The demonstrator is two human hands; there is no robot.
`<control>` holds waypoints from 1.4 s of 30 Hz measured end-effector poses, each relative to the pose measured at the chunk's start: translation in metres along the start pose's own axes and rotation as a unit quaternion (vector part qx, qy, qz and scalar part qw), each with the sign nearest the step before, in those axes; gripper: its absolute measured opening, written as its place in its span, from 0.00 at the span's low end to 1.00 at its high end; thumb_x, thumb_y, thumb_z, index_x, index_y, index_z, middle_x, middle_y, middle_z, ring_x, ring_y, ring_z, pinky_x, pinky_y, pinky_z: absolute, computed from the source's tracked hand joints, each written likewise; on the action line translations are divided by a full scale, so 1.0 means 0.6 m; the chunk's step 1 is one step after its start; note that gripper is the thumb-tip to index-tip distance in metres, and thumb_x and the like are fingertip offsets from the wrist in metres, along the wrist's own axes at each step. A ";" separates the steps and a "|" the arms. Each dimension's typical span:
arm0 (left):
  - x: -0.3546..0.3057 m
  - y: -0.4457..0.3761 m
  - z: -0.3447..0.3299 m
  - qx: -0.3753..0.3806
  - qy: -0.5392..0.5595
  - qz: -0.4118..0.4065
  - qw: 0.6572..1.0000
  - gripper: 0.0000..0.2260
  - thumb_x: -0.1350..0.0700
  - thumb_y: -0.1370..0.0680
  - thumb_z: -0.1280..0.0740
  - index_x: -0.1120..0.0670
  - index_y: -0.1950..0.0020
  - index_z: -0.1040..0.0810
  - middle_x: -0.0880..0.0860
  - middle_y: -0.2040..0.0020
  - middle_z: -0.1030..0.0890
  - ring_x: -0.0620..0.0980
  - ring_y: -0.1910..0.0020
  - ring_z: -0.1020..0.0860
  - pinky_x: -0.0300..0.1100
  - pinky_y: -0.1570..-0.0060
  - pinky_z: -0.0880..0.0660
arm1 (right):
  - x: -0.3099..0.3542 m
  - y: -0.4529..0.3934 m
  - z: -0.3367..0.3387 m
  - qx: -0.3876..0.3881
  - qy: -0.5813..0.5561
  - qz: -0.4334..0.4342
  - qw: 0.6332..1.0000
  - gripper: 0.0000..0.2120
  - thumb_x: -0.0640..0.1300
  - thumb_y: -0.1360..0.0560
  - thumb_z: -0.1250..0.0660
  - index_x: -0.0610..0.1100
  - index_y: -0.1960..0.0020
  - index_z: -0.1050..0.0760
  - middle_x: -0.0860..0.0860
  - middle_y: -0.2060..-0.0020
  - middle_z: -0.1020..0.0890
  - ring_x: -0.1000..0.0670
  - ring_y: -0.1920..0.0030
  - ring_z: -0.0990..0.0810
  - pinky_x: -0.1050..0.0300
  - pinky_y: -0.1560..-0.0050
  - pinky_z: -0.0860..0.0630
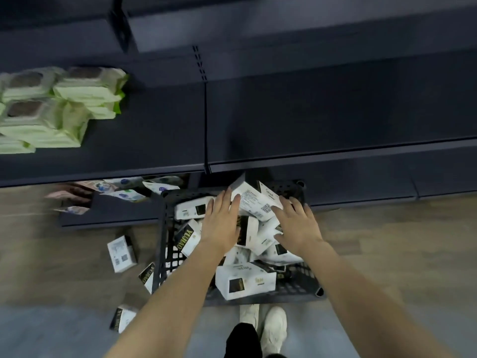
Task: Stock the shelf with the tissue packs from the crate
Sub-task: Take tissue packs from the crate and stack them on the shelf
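Both hands are down in the crate (165, 244), which stands on the floor (387, 241) against the foot of the shelf (322, 117), heaped with white tissue packs. The step in hand looks like the pick-up: the left hand (220, 226) and right hand (296, 226) bracket the top pack (255, 202) at the far side of the heap. The left fingers (227, 200) lie straight and close together against the pack's left end; the right fingers (291, 205) are spread apart and rest on its right end. Neither hand curls round it, so it reads as pressed between flat palms, not yet gripped. That pack lies tilted, its long axis running from far left to near right, the printed face with the code square turned up and its far-left end raised toward the shelf edge. The next move calls for squeezing inward from both ends, lifting it clear of the packs leaning on it, then turning it level to set on the bare dark shelf above. Several loose packs (121, 253) lie on the floor left of the crate and will need gathering too. Green packs (59, 109) already sit on the shelf at far left.
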State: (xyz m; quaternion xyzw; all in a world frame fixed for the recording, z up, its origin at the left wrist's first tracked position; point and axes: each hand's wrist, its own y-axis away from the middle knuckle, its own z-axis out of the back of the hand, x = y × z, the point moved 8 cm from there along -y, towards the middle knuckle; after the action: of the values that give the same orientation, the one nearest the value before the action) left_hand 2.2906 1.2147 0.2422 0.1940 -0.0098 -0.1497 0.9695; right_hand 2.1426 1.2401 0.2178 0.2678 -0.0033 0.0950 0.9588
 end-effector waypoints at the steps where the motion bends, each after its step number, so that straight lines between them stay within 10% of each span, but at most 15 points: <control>1: 0.001 -0.012 -0.012 0.005 -0.002 -0.004 1.000 0.34 0.51 0.21 0.38 0.55 0.23 0.55 0.56 0.22 0.55 0.54 0.24 0.57 0.50 0.25 0.56 | -0.002 -0.012 -0.012 0.003 0.000 0.001 1.000 0.32 0.54 0.22 0.41 0.49 0.24 0.52 0.47 0.23 0.55 0.43 0.25 0.57 0.43 0.26 0.53; 23: -0.019 -0.235 -0.074 -0.016 -0.049 -0.091 0.995 0.47 0.40 0.30 0.29 0.55 0.23 0.53 0.53 0.24 0.45 0.53 0.27 0.43 0.47 0.29 0.45 | -0.064 -0.143 -0.109 0.008 0.008 -0.044 0.999 0.39 0.56 0.24 0.38 0.45 0.24 0.55 0.45 0.24 0.53 0.42 0.25 0.54 0.45 0.27 0.53; 28: -0.036 -0.243 -0.077 0.002 -0.147 -0.129 0.981 0.47 0.43 0.30 0.28 0.57 0.23 0.54 0.55 0.27 0.40 0.54 0.29 0.40 0.47 0.31 0.43 | -0.064 -0.138 -0.101 -0.030 0.005 -0.047 0.998 0.46 0.59 0.48 0.19 0.38 0.37 0.26 0.38 0.38 0.25 0.37 0.39 0.25 0.38 0.42 0.27; 32: -0.034 -0.224 -0.087 0.018 -0.191 -0.112 0.975 0.42 0.49 0.30 0.27 0.58 0.24 0.47 0.57 0.32 0.37 0.56 0.36 0.35 0.47 0.36 0.37 | -0.054 -0.120 -0.112 -0.021 0.008 -0.032 0.999 0.37 0.57 0.24 0.38 0.43 0.24 0.51 0.44 0.24 0.48 0.41 0.25 0.49 0.44 0.27 0.50; 42: -0.019 -0.124 -0.084 -0.049 -0.117 -0.064 0.990 0.27 0.61 0.32 0.28 0.56 0.36 0.34 0.54 0.40 0.29 0.57 0.41 0.31 0.48 0.42 0.32 | -0.037 -0.066 -0.094 -0.036 0.003 -0.034 0.999 0.39 0.56 0.23 0.40 0.44 0.23 0.59 0.45 0.24 0.53 0.43 0.25 0.54 0.46 0.26 0.53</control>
State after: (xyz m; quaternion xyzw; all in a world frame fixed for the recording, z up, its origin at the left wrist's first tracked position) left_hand 2.2624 1.1716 0.1679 0.1279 -0.1033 -0.2333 0.9584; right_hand 2.1257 1.2318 0.1480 0.2331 0.0052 0.0627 0.9704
